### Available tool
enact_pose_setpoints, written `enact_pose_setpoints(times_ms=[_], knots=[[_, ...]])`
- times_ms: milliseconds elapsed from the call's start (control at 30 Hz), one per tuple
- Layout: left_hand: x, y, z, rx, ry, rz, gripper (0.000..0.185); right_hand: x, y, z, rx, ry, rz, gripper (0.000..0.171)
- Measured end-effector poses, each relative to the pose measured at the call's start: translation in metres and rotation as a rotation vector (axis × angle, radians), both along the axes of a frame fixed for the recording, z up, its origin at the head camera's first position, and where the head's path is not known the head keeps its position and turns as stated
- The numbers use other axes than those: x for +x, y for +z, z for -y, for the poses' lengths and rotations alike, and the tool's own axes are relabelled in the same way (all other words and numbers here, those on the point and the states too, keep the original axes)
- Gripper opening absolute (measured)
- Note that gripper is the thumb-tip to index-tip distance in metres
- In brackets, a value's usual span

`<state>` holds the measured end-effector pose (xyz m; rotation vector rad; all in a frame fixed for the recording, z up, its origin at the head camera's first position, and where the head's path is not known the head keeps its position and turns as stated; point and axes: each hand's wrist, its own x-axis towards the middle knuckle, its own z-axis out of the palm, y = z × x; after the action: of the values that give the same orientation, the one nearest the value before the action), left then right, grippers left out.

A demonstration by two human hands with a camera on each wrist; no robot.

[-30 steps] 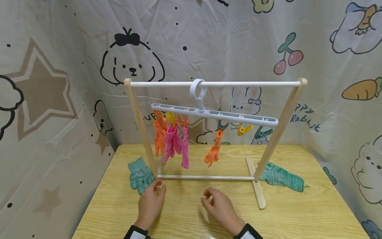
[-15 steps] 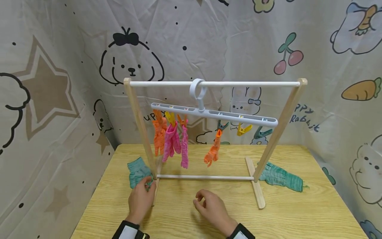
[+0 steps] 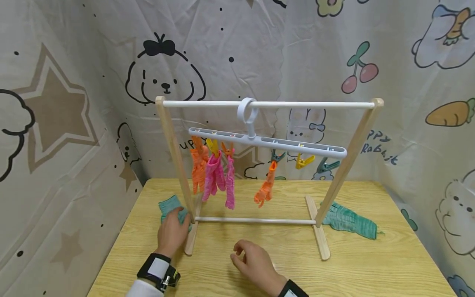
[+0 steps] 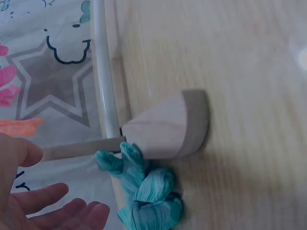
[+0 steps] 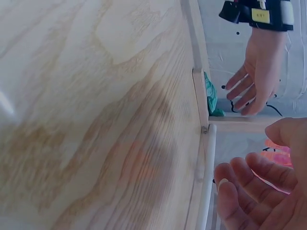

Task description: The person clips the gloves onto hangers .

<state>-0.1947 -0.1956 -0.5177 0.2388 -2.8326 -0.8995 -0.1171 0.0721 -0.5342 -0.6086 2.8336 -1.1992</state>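
Left hand (image 3: 172, 232): fingers straight and relaxed, lying over the near part of the teal glove (image 3: 168, 205) at the rack's left foot; the wrist view shows the fingers spread w/ the glove just beside them, no clear grip.
Right hand (image 3: 252, 262): palm down on the desk (image 3: 371, 268) in front of the rack, fingers loosely curled, holding nothing.
Teal glove: on the desk, left of the rack, against the left post's base; partly covered by the left hand.
Second teal glove (image 3: 349, 222): flat on the desk, just right of the right foot, well apart from both hands.
Rack (image 3: 174, 156): wooden posts, white top bar and white low bar, standing mid-desk; low bar runs between the two feet.
Hanger (image 3: 267, 142): white clip hanger, hooked by its ring over the top bar, tilted lower to the right.
Clipped items: orange glove (image 3: 198, 173) at far left, pink glove (image 3: 214, 177) beside it, another pink piece (image 3: 230, 187) next, small orange piece (image 3: 264, 192) near the middle.
Free clips: yellow clip (image 3: 304, 161) and teal clip (image 3: 326, 166) at the right end, nothing in them.
Wristbands: black-and-white band on each wrist.
Backdrop: cartoon-print cloth (image 3: 74, 103) behind and to both sides.
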Motion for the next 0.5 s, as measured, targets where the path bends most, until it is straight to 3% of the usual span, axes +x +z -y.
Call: enact_pose_setpoints(times_ms=[233, 333, 500], knots=[[-0.013, -0.006, 0.006, -0.053, -0.067, 0.098, 0.053, 0.001, 0.002, 0.004, -0.006, 0.009, -0.026, 0.015], [-0.013, -0.01, 0.01, -0.087, -0.086, 0.14, 0.055, 0.001, 0.003, 0.006, -0.003, 0.007, -0.038, 0.015], [-0.01, -0.017, 0.019, -0.134, -0.062, 0.168, 0.053, 0.0, 0.004, 0.007, 0.005, 0.006, -0.055, 0.015]])
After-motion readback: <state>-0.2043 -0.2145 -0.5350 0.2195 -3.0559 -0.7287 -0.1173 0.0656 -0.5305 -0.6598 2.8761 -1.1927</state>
